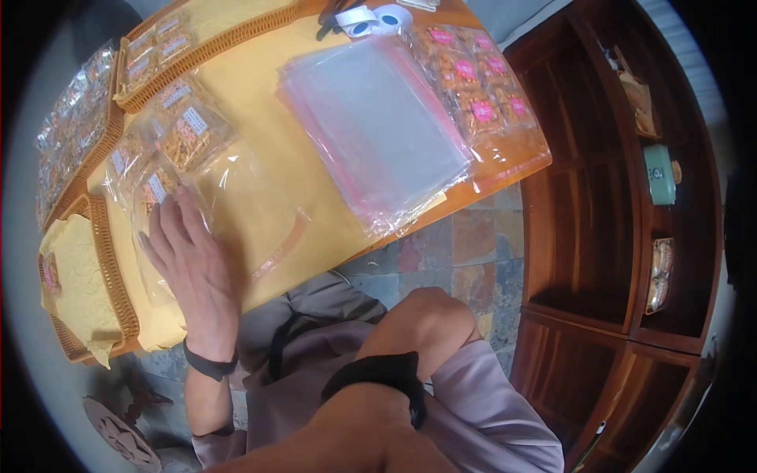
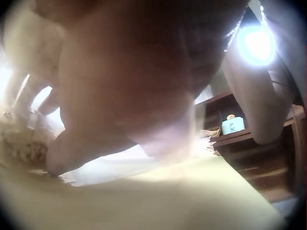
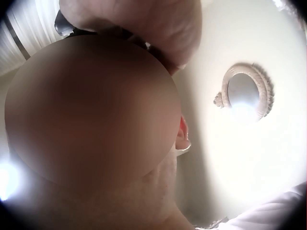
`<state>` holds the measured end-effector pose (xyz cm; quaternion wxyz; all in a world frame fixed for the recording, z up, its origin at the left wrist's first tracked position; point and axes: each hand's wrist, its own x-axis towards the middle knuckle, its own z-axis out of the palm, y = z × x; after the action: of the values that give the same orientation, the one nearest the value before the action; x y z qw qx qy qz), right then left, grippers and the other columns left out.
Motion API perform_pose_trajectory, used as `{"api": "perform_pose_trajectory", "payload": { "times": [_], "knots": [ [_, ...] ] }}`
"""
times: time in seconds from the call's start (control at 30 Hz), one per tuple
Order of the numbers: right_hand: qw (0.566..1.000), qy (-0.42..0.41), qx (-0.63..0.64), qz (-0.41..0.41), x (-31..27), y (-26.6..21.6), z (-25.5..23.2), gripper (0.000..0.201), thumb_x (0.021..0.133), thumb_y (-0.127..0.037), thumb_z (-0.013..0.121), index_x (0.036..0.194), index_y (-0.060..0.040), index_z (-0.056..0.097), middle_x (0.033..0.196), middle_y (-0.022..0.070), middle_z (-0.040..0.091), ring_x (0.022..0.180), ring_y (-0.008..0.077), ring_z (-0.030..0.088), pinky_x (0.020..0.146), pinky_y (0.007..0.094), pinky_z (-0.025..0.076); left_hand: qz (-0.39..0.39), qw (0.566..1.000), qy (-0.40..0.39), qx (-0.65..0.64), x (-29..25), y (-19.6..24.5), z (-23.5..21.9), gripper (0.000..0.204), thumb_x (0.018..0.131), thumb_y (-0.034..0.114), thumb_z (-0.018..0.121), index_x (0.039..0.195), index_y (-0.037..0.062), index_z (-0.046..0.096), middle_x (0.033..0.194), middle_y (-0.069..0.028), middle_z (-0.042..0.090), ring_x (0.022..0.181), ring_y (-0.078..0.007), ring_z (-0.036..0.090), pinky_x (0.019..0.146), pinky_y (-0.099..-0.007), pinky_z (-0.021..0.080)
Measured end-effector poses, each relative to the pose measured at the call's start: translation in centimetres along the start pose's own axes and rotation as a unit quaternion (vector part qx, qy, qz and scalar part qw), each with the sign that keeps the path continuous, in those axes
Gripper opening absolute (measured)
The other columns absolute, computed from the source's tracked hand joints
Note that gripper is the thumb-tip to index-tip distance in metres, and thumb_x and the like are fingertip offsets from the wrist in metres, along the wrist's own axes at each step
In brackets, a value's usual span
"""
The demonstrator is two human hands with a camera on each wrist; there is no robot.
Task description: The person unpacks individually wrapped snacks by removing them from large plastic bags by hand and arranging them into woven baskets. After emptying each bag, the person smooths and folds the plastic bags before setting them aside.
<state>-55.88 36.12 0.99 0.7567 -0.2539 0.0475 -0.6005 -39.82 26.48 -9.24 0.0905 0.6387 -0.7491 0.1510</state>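
On the yellow-covered table my left hand (image 1: 188, 252) lies with its fingers extended, fingertips on a small clear packet of snack pieces (image 1: 155, 187). More such packets (image 1: 189, 130) sit just beyond it, inside or under clear film. A flat clear plastic bag (image 1: 268, 209) spreads out to the right of this hand. My right hand (image 3: 144, 26) is raised at the person's head, close to a black object (image 3: 64, 24) there. Its fingers are largely hidden in the right wrist view, and the head view shows only the forearm with a black wristband (image 1: 378, 369).
A stack of clear bags with pink edges (image 1: 378, 126) lies mid-table. Beyond are rolls of white tape (image 1: 356, 20) and packets with pink labels (image 1: 481, 110). Wicker trays (image 1: 118, 292) line the left side. A wooden shelf (image 1: 579, 213) with a green tin (image 1: 660, 175) stands right.
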Motion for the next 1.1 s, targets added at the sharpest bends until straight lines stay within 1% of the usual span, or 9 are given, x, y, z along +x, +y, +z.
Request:
{"api": "perform_pose_trajectory", "payload": {
  "times": [0.33, 0.43, 0.47, 0.53, 0.6, 0.63, 0.77, 0.87, 1.1],
  "knots": [
    [0.999, 0.039, 0.02, -0.022, 1.9, -0.9, -1.8, 0.022, 0.107, -0.029, 0.053, 0.098, -0.0092, 0.058, 0.078, 0.003, 0.054, 0.072, 0.018, 0.051, 0.069, 0.0341, 0.044, 0.073, 0.989, 0.007, -0.129, -1.9, -0.9, -1.5, 0.075, 0.082, -0.001, 0.069, 0.152, 0.0028, 0.042, 0.145, -0.0222, 0.047, 0.141, -0.042, 0.042, 0.12, -0.059, 0.031],
    [0.999, 0.008, 0.044, -0.021, 2.5, -4.5, -3.0, 0.022, 0.107, -0.029, 0.053, 0.096, -0.0107, 0.058, 0.075, 0.0008, 0.053, 0.068, 0.0162, 0.05, 0.066, 0.0327, 0.044, 0.157, 0.962, -0.05, -0.216, -2.7, -2.3, -1.8, 0.067, 0.08, -0.002, 0.069, 0.144, 0.0023, 0.051, 0.139, -0.022, 0.049, 0.137, -0.0426, 0.045, 0.12, -0.0597, 0.032],
    [0.998, -0.005, 0.054, -0.02, 2.7, -2.0, -2.4, 0.021, 0.107, -0.029, 0.053, 0.096, -0.0112, 0.058, 0.074, 0.0001, 0.053, 0.067, 0.0156, 0.05, 0.065, 0.0323, 0.043, 0.139, 0.954, -0.096, -0.247, -2.6, -1.4, -3.2, 0.064, 0.08, -0.001, 0.067, 0.142, 0.0006, 0.052, 0.135, -0.022, 0.05, 0.134, -0.0435, 0.046, 0.119, -0.0614, 0.033],
    [0.997, -0.03, 0.072, -0.018, 5.2, -3.1, -3.5, 0.021, 0.107, -0.028, 0.052, 0.095, -0.0122, 0.058, 0.071, -0.0014, 0.052, 0.064, 0.0144, 0.049, 0.063, 0.0314, 0.043, 0.178, 0.94, -0.105, -0.271, -2.6, -1.3, -5.1, 0.059, 0.081, 0.001, 0.064, 0.139, -0.0016, 0.054, 0.133, -0.0222, 0.051, 0.131, -0.0442, 0.047, 0.117, -0.0625, 0.035],
    [0.985, 0.076, 0.146, -0.043, 5.4, -3.6, -6.1, 0.022, 0.11, -0.026, 0.046, 0.101, -0.0082, 0.057, 0.078, 0.0, 0.05, 0.073, 0.0155, 0.047, 0.069, 0.0308, 0.041, 0.23, 0.932, -0.117, -0.254, -2.7, -1.4, -6.0, 0.056, 0.081, 0.003, 0.061, 0.136, -0.0033, 0.057, 0.131, -0.0222, 0.051, 0.13, -0.0435, 0.048, 0.113, -0.0633, 0.038],
    [0.986, 0.064, 0.149, -0.042, 5.5, -3.6, -7.3, 0.022, 0.11, -0.026, 0.046, 0.101, -0.0082, 0.057, 0.078, 0.0, 0.05, 0.073, 0.0155, 0.047, 0.069, 0.0308, 0.041, 0.251, 0.918, -0.13, -0.279, -2.4, -1.7, -6.5, 0.056, 0.08, 0.004, 0.066, 0.135, -0.0036, 0.058, 0.132, -0.0212, 0.051, 0.13, -0.0417, 0.049, 0.111, -0.0573, 0.043],
    [0.974, 0.137, 0.169, -0.068, 5.4, -3.6, -9.8, 0.021, 0.108, -0.022, 0.047, 0.101, -0.0061, 0.058, 0.077, 0.0016, 0.045, 0.074, 0.0173, 0.041, 0.069, 0.0317, 0.038, 0.272, 0.87, -0.161, -0.378, -2.5, -2.8, -8.5, 0.066, 0.072, 0.005, 0.081, 0.134, -0.0026, 0.059, 0.134, -0.0204, 0.051, 0.125, -0.0422, 0.053, 0.096, -0.0473, 0.054],
    [0.972, 0.15, 0.165, -0.068, 5.9, -3.7, -10.0, 0.02, 0.108, -0.02, 0.047, 0.1, -0.0063, 0.058, 0.078, 0.0017, 0.046, 0.074, 0.0172, 0.042, 0.069, 0.0315, 0.037, 0.256, 0.835, -0.196, -0.446, -2.7, -3.7, -9.9, 0.064, 0.076, 0.009, 0.08, 0.135, -0.0025, 0.059, 0.134, -0.0179, 0.053, 0.129, -0.0389, 0.051, 0.104, -0.046, 0.05],
    [0.981, 0.139, 0.128, -0.053, 7.0, -3.9, -8.5, 0.02, 0.107, -0.022, 0.05, 0.101, -0.0055, 0.059, 0.078, 0.0021, 0.047, 0.074, 0.0164, 0.044, 0.068, 0.0306, 0.037, 0.217, 0.836, -0.157, -0.478, -1.9, -5.2, -10.3, 0.066, 0.072, 0.008, 0.085, 0.133, -0.0016, 0.06, 0.136, -0.0183, 0.055, 0.123, -0.0399, 0.056, 0.099, -0.0469, 0.053]
  ]
}}
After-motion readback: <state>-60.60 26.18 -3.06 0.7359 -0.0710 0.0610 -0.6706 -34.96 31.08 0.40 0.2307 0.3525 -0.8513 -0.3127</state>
